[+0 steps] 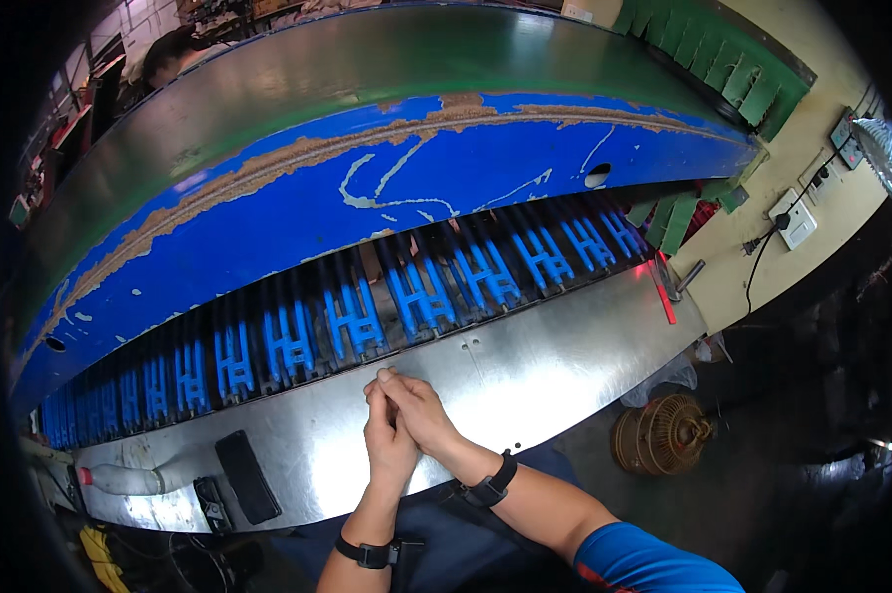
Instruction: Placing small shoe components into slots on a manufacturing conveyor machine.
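My left hand point(387, 447) and my right hand point(418, 413) are brought together over the shiny metal ledge point(554, 366), just short of its far edge. Both have their fingers closed, the right partly covering the left. Anything between them is hidden. Beyond the fingertips runs a row of blue forked bars point(352, 321), which the hands do not visibly touch. A black strap with a small block sits on each wrist.
A curved blue panel point(297, 212) with chipped paint overhangs the bars, below a green surface point(367, 64). On the ledge's left lie a bottle point(129, 480), a black phone point(247, 476) and a small black device point(212, 504). A red strip point(667, 301) and woven basket point(656, 435) are right.
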Motion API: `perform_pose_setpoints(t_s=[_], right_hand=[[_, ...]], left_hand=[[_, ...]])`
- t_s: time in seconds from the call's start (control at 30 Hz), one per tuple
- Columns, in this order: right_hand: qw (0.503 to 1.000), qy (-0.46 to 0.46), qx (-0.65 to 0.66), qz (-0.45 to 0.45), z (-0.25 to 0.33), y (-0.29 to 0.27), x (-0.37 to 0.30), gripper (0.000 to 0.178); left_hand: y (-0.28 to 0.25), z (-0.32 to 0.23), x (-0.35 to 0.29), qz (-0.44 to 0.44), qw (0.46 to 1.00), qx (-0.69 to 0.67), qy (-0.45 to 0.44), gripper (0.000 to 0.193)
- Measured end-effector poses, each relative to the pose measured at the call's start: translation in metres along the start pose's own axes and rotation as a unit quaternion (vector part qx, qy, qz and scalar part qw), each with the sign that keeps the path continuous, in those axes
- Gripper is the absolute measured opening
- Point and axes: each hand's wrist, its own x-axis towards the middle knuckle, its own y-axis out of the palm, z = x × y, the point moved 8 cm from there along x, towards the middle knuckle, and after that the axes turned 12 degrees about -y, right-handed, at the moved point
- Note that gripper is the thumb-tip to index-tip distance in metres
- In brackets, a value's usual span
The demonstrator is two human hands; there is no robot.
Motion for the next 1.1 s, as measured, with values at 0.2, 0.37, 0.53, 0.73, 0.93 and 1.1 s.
perform_pose_setpoints(t_s=[0.2,0.37,0.53,0.73,0.93,1.1], right_hand=[[1.0,0.002,-0.007,0.003,0.003,0.002,-0.002,0.039],[1.0,0.004,0.01,-0.001,0.001,-0.002,-0.001,0.038],[1.0,0.002,-0.009,0.0,0.001,-0.003,-0.002,0.038],[1.0,0.006,-0.003,0.002,0.003,-0.002,-0.002,0.039],[1.0,0.003,-0.005,0.003,0.003,0.0,-0.002,0.04],[1.0,0.014,0.004,0.004,0.002,-0.001,-0.003,0.04]], left_hand=[[-0.004,-0.005,-0.003,-0.063,0.993,0.069,0.074,0.045],[0.003,-0.001,-0.003,-0.001,1.0,0.007,0.002,0.041],[-0.001,0.006,-0.002,-0.018,0.999,0.051,0.004,0.045],[0.0,-0.002,-0.004,-0.043,0.995,0.084,0.037,0.048],[-0.001,-0.003,-0.004,-0.043,0.994,0.094,0.036,0.048],[0.001,0.0,-0.004,-0.028,0.994,0.1,0.013,0.046]])
